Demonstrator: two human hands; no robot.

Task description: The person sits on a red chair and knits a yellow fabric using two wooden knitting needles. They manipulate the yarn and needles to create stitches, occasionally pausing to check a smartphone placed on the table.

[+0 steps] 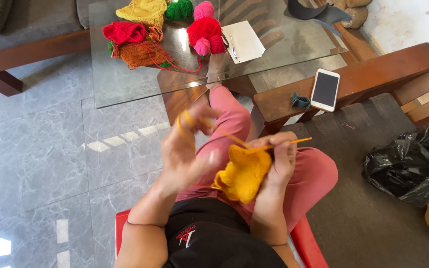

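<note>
A yellow-orange crocheted piece (242, 173) hangs in front of my lap. My right hand (279, 159) grips its right edge together with an orange crochet hook (294, 143) that points to the right. My left hand (187, 149) is raised to the left of the piece, blurred, with yellow yarn (187, 120) looped over its fingers and running to the work. My legs in pink trousers (314, 173) lie below.
A glass table (125, 79) ahead carries red, yellow, orange, green and pink yarn pieces (135, 34), a white paper and a pen. A white phone (325, 89) lies on a wooden armrest. A black plastic bag (413, 164) sits on the right seat.
</note>
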